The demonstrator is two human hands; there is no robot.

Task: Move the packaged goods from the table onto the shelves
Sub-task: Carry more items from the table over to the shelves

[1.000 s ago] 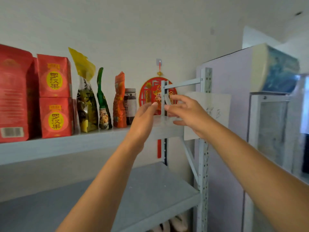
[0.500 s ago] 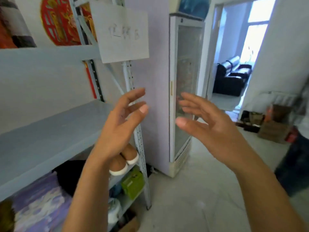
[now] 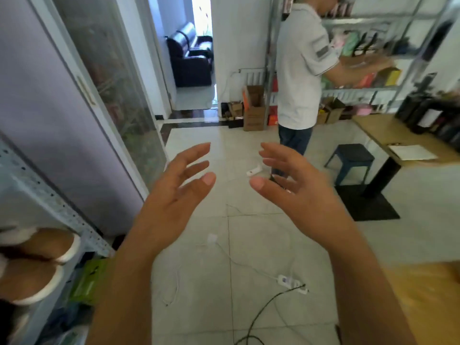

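Left hand [image 3: 171,197] and right hand [image 3: 301,195]: both spread wide, empty, palms facing. Worktop [image 3: 380,131] beyond right hand; labels on bottles [image 3: 428,118] too blurred to read.

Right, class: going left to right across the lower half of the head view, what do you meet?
Slippers → left hand → right hand → blue stool → paper sheet.

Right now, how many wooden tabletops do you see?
2: one table at right beside the blue stool, one tabletop corner at lower right. Others may be out of frame.
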